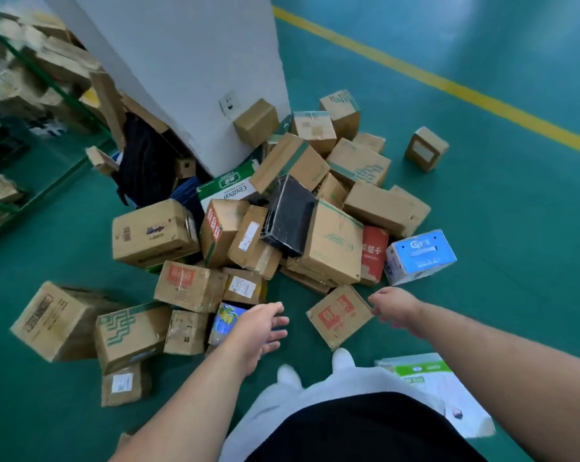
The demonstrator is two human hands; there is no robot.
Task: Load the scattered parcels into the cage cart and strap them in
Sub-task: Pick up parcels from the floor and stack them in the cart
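Several cardboard parcels lie heaped on the green floor in front of me. Nearest my feet is a small brown box with red labels, tilted on the floor. My left hand reaches out with straight fingers, just left of that box and over a blue printed box. My right hand hovers at the red-labelled box's right corner, fingers loosely curled, holding nothing. A black wrapped parcel and a blue-and-white box sit in the pile. A green-framed cage cart at the far left holds cartons.
A white pillar stands behind the heap, with a dark backpack leaning beside it. One box lies apart at the right. A flat white-and-green carton lies by my right leg. A yellow floor line crosses the far right.
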